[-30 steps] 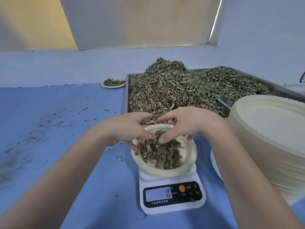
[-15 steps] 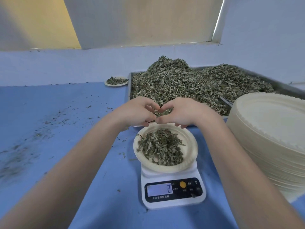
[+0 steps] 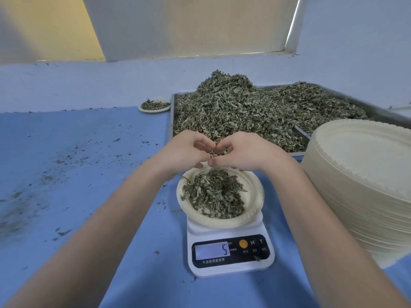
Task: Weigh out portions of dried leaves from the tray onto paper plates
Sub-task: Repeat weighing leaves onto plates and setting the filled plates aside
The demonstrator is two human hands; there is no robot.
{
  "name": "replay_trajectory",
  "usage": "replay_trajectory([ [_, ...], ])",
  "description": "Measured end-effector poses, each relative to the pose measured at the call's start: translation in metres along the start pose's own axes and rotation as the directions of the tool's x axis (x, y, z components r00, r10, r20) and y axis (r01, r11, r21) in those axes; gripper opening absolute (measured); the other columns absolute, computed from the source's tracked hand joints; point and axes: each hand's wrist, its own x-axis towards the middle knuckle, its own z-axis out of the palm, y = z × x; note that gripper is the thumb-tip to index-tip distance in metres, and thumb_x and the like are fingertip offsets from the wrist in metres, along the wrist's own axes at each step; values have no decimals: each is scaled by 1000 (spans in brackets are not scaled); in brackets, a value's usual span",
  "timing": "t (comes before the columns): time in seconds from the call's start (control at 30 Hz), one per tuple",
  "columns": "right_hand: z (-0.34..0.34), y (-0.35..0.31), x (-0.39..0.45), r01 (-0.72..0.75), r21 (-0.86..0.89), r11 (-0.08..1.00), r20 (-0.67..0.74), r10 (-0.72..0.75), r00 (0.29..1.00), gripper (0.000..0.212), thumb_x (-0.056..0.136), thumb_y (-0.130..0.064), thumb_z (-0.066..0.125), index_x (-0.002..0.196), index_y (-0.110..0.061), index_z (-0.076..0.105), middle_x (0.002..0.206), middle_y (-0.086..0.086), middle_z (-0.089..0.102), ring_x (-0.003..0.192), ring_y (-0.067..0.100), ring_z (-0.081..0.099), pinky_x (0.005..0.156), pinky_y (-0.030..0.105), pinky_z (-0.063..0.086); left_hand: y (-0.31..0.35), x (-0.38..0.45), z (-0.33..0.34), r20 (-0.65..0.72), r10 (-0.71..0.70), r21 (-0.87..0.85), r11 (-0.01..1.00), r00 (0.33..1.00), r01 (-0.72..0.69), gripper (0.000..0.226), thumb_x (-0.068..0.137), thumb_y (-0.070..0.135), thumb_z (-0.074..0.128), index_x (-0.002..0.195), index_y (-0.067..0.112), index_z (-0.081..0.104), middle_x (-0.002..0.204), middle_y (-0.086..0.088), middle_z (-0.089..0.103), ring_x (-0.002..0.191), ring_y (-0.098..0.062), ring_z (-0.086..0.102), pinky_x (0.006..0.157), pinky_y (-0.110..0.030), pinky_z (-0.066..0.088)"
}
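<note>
Your left hand [image 3: 185, 151] and right hand [image 3: 241, 152] meet fingertip to fingertip over the near edge of the tray [image 3: 172, 121], just above the far rim of the paper plate [image 3: 253, 196]. Both hands have their fingers curled inward, and a small clump of dried leaves shows in the gap between them; whether each hand truly pinches leaves or only cups them you cannot tell from this angle. Directly below your hands, the plate sits on the white kitchen scale [image 3: 230, 252] and carries a loose portion of leaves [image 3: 213, 194] heaped toward its left and middle, with the right side of the plate bare. The scale's display reads 5. Beyond your hands, the metal tray holds the main heap of dried leaves [image 3: 244, 107], piled highest near its far left part. To your right, touching nothing you hold, stands a tall stack of paper plates [image 3: 364, 185], just beside the scale and in front of the tray's right end. To the left of the tray, at the far edge of the blue table [image 3: 66, 196], lies another plate with leaves [image 3: 154, 105]. Leaf crumbs are scattered across the table on your left.
</note>
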Motion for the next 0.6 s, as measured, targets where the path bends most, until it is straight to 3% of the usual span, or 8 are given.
replay_trajectory([
  [0.07,2,1,2,-2,-5,1000,-16,1,1000,36,83,-46,65,115,-29,66,92,-6,62,83,11,58,71,26,45,-2,0,1,-31,6,-16,1000,1000,-7,22,89,0,57,96,20,64,110,-6,63,77,-10,60,64,-15,54],
  [0.13,2,3,9,-12,10,1000,-84,12,996,25,87,-38,62,109,-28,69,97,-5,64,86,14,60,73,27,47,-7,4,1,-121,16,-8,1000,993,-17,28,90,-2,53,97,23,63,112,-4,62,80,-14,60,75,-27,54],
  [0.27,8,12,51,-74,-16,997,-173,70,982,28,93,-15,51,114,-19,69,112,0,67,82,18,63,75,29,53,-22,27,-7,-310,12,251,966,951,69,45,89,-8,39,117,19,61,127,-4,58,98,-17,56,72,-24,41],
  [0.37,20,19,86,-157,-164,974,-2,159,987,30,94,-19,51,120,-8,62,113,6,64,89,21,64,70,27,51,-35,49,-12,-234,-81,436,882,969,179,53,89,-9,34,136,13,47,137,-11,50,94,-21,56,65,-26,42],
  [0.43,27,22,102,-171,-205,964,99,195,976,35,92,-29,56,116,-5,60,108,8,62,87,22,59,68,27,45,-41,62,-12,-165,-148,491,845,975,211,49,90,-7,34,135,11,44,128,-16,53,90,-25,52,63,-30,41],
  [0.53,36,21,117,-179,-5,984,218,176,960,52,83,-51,63,111,-8,61,104,7,59,86,23,54,71,29,43,-47,78,-10,-95,-195,513,831,976,216,32,92,-3,35,118,12,44,99,-12,53,81,-23,48,70,-32,38],
  [0.6,41,15,121,-170,129,977,253,134,958,58,79,-48,69,120,-9,60,110,6,58,93,22,54,77,30,43,-47,85,-7,-26,-232,474,854,972,216,32,92,-2,37,122,6,47,96,-14,53,84,-26,47,68,-31,38],
])
